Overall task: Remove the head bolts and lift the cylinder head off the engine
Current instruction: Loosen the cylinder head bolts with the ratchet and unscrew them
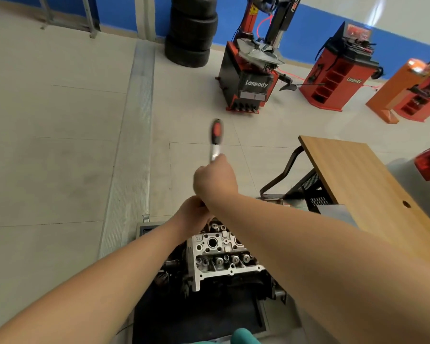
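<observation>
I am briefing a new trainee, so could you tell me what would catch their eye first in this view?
Two bare arms meet at centre, the right hand gripping a ratchet wrench with a red and black handle pointing away, the left hand just beneath it. Below them sits the exposed silver cylinder head on its dark engine. Beyond, a red and black tyre changer stands beside stacked tyres.

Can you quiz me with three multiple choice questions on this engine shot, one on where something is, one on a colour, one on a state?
1. Where is the wooden table?
A. right of the engine
B. left of the engine
C. behind the tyres

2. What colours is the ratchet handle?
A. blue and white
B. red and black
C. all green

3. How is the cylinder head?
A. on the floor
B. on the table
C. on the engine

Answers: 1 A, it stands beside the right arm. 2 B, red insert in black grip. 3 C, it sits atop the block.
</observation>
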Tool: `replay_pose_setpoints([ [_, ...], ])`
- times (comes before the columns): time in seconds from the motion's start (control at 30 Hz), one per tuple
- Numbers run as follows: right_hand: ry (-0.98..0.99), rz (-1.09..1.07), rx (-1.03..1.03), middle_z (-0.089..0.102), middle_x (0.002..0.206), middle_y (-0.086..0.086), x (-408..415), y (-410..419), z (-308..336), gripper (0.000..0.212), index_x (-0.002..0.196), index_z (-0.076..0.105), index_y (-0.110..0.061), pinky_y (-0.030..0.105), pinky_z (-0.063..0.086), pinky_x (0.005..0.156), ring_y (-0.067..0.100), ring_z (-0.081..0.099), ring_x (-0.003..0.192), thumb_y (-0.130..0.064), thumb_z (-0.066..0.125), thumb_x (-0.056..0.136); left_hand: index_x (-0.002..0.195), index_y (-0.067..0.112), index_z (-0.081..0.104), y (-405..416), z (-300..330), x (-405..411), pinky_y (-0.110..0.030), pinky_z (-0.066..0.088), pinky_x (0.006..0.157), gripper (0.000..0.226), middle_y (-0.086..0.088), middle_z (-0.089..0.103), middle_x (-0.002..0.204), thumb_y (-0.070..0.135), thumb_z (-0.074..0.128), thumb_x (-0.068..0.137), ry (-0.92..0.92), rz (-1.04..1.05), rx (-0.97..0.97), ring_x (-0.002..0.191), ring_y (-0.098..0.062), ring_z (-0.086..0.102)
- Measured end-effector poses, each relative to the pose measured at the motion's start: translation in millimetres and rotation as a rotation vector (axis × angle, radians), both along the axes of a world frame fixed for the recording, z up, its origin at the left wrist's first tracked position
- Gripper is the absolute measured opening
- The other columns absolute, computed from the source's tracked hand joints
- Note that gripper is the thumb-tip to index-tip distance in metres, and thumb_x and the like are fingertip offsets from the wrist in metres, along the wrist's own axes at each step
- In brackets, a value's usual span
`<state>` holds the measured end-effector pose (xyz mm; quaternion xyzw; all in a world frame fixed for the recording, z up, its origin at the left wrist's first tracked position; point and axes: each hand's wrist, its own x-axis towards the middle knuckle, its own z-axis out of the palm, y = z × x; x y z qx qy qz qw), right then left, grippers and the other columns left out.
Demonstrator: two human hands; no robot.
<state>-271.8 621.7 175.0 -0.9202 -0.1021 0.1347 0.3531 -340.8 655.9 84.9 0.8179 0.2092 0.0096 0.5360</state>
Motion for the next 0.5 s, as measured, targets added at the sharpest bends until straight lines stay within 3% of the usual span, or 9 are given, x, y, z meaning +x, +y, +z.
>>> replay_pose_setpoints([
  [0.1,-0.266,0.823,-0.263,0.058,0.089,-0.002,-7,5,7,0.03,0.123,0.055,-0.019,0.032,0.04,0.066,0.027,0.063,0.084,-0.017,0.059,0.094,0.067,0.016,0.055,13,-3,-11,-0.017,0.043,0.055,0.035,0.009,0.057,0.057,0.05,0.05,0.072,0.007,-0.163,0.031,0.05,-0.003,0.046],
  [0.17,-0.34,1.232,-0.307,0.054,0.078,-0.01,-11,-5,14,0.036,0.133,0.055,-0.023,0.029,0.035,0.056,0.015,0.055,0.069,-0.024,0.062,0.097,0.091,0.02,0.063,19,-9,-17,-0.012,0.042,0.071,0.025,0.008,0.06,0.082,0.045,0.058,0.095,0.057,-0.292,0.112,0.074,0.0,0.051],
  [0.2,-0.348,1.309,-0.316,0.052,0.075,-0.012,-10,-11,15,0.04,0.138,0.053,-0.026,0.028,0.033,0.055,0.013,0.051,0.066,-0.028,0.061,0.099,0.112,0.02,0.062,23,-13,-18,-0.012,0.038,0.081,0.018,0.007,0.056,0.1,0.035,0.054,0.105,0.075,-0.355,0.19,0.091,-0.001,0.049],
  [0.27,-0.412,1.245,-0.344,0.06,0.082,-0.007,-10,-17,14,0.045,0.145,0.047,-0.032,0.032,0.036,0.06,0.02,0.054,0.072,-0.035,0.058,0.101,0.14,0.014,0.048,20,-16,-13,-0.012,0.027,0.094,0.029,0.005,0.044,0.118,0.019,0.04,0.112,0.071,-0.379,0.298,0.11,-0.003,0.038],
  [0.3,-0.47,1.147,-0.366,0.066,0.092,-0.002,-14,-17,12,0.044,0.145,0.046,-0.034,0.034,0.039,0.064,0.024,0.058,0.078,-0.036,0.057,0.102,0.136,0.013,0.05,15,-15,-11,-0.01,0.026,0.094,0.028,0.005,0.044,0.116,0.012,0.036,0.112,0.028,-0.336,0.288,0.11,-0.004,0.036],
  [0.37,-0.419,0.787,-0.313,0.069,0.102,0.002,-23,-7,6,0.032,0.134,0.05,-0.029,0.037,0.043,0.07,0.03,0.063,0.089,-0.033,0.056,0.102,0.091,0.024,0.056,5,-7,-8,-0.013,0.036,0.077,0.037,0.008,0.05,0.088,-0.005,0.038,0.105,-0.048,-0.254,0.258,0.085,-0.009,0.042],
  [0.4,-0.284,0.526,-0.232,0.066,0.1,0.001,-25,0,2,0.024,0.125,0.05,-0.024,0.037,0.043,0.072,0.031,0.062,0.089,-0.029,0.055,0.101,0.073,0.029,0.046,5,-7,-7,-0.016,0.036,0.065,0.048,0.01,0.044,0.073,-0.011,0.041,0.101,-0.062,-0.186,0.216,0.069,-0.009,0.039],
  [0.5,0.142,-0.118,0.102,0.061,0.105,0.003,-13,7,0,0.022,0.117,0.044,-0.017,0.039,0.049,0.076,0.024,0.06,0.084,-0.018,0.051,0.097,0.06,0.025,0.033,5,-10,-5,-0.027,0.03,0.053,0.051,0.009,0.038,0.058,-0.011,0.045,0.095,0.03,-0.042,0.115,0.059,-0.017,0.034],
])
